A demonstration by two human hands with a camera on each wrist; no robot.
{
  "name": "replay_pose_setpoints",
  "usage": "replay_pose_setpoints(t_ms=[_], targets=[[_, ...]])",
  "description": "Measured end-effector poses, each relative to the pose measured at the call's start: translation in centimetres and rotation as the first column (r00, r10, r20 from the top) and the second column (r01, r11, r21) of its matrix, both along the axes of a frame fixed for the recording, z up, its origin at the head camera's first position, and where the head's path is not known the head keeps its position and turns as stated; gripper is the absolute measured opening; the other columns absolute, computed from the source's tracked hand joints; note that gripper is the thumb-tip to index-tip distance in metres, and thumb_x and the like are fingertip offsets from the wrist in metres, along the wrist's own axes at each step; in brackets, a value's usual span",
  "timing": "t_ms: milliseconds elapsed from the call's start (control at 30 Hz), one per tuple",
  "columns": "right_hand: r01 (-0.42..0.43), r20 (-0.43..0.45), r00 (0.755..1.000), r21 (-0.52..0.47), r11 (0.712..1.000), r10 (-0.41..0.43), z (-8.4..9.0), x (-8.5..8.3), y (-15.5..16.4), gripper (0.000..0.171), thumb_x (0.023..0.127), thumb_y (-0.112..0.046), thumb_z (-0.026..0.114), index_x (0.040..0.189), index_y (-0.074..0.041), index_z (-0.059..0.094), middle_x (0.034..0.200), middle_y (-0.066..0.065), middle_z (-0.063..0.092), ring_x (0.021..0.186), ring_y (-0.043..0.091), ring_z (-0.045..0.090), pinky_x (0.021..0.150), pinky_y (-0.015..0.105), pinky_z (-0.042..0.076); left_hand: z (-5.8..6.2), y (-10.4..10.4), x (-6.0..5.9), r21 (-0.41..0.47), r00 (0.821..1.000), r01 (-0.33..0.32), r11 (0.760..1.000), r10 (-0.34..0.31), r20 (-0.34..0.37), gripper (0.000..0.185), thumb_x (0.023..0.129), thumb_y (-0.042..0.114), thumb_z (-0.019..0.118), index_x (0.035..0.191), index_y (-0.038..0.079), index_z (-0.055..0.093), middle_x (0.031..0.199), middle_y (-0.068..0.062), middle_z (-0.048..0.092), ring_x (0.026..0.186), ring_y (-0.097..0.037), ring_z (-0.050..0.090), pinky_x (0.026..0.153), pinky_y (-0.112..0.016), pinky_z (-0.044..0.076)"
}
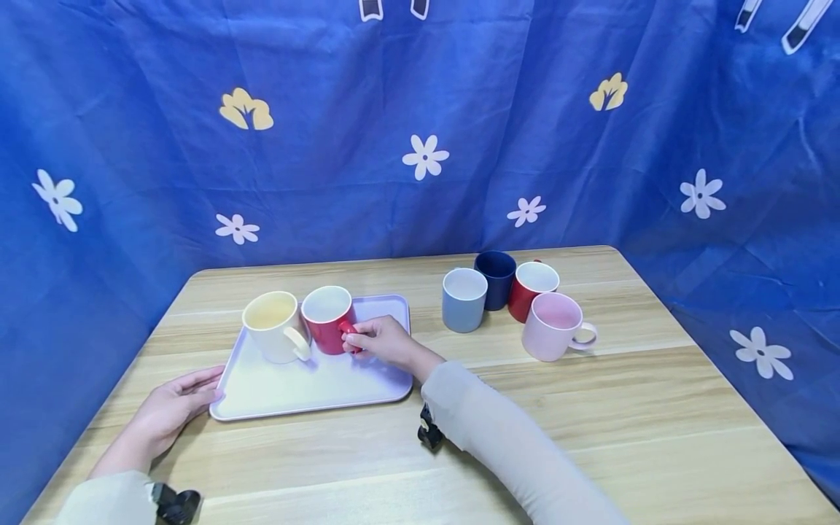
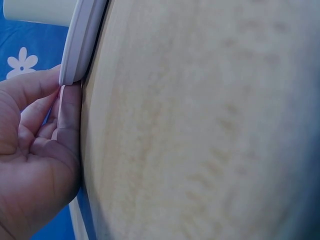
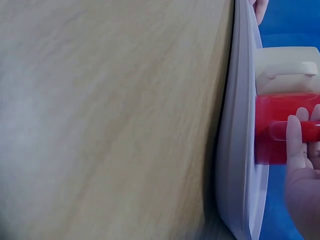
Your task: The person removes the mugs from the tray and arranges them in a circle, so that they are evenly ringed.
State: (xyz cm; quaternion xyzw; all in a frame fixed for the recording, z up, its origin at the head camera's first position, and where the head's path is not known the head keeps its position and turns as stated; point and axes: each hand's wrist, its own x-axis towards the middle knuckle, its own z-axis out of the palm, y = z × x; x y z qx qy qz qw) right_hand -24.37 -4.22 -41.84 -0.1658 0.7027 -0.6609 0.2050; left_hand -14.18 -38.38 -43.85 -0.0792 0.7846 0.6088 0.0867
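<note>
A pale lavender tray (image 1: 289, 390) lies on the wooden table. On it stand a cream mug (image 1: 272, 346) and, touching or very near it, a red mug (image 1: 321, 335) with a white inside. My right hand (image 1: 390, 344) holds the red mug by its handle; the right wrist view shows the fingers around that red handle (image 3: 280, 131). At the tray's left front corner, my left hand (image 1: 172, 408) pinches the rim. In the left wrist view the thumb (image 2: 42, 85) meets the tray edge (image 2: 75, 55), with the other fingers low against the table.
Right of the tray, a grey-blue mug (image 1: 464, 306), a dark blue mug (image 1: 500, 284), another red mug (image 1: 520, 300) and a pink mug (image 1: 547, 337) stand close together. A blue curtain (image 1: 367, 182) with flowers hangs behind the table (image 1: 420, 474).
</note>
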Motion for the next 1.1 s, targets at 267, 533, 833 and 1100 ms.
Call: replay_pose_setpoints(t_ms=[267,533,833,1100], targets=[[-0.011,-0.029,1.000,-0.018,1.000,0.010,-0.3,-0.1,0.4,0.023,0.091,-0.004,0.063,0.110,0.009,0.067,0.088,0.021,0.069,0.080,0.019,0.067,0.076,0.038,0.057,-0.2,-0.2,-0.2,0.032,1.000,-0.011,0.999,0.011,0.006,0.068,0.087,0.011,0.071,0.139,-0.014,0.034,0.101,0.020,0.061,0.091,0.008,0.057,0.079,-0.016,0.052],[-0.068,-0.094,0.994,-0.053,0.996,0.063,0.3,-0.2,1.9,0.024,0.092,-0.003,0.062,0.110,0.012,0.065,0.089,0.023,0.068,0.082,0.024,0.067,0.076,0.038,0.057,-0.3,-0.4,-0.4,0.009,1.000,0.003,1.000,-0.003,0.008,0.072,0.087,0.013,0.071,0.139,-0.017,0.031,0.102,0.019,0.060,0.091,0.009,0.057,0.079,-0.016,0.052],[-0.139,-0.117,0.984,-0.052,0.989,0.132,1.4,0.2,4.3,0.023,0.094,-0.004,0.060,0.107,0.013,0.066,0.085,0.017,0.069,0.074,0.011,0.063,0.078,0.041,0.057,0.1,-0.3,-0.2,0.036,1.000,0.004,0.999,-0.005,0.010,0.065,0.089,0.010,0.069,0.138,-0.014,0.035,0.102,0.018,0.061,0.091,0.009,0.057,0.078,-0.016,0.052],[-0.188,-0.129,0.975,-0.039,0.981,0.182,2.1,0.6,7.3,0.023,0.095,-0.003,0.057,0.107,0.016,0.064,0.088,0.018,0.069,0.081,0.018,0.065,0.077,0.040,0.057,0.1,-0.2,-0.2,0.060,1.000,-0.004,0.998,0.003,0.010,0.061,0.089,0.006,0.067,0.138,-0.014,0.037,0.102,0.017,0.062,0.091,0.008,0.058,0.078,-0.016,0.053]])
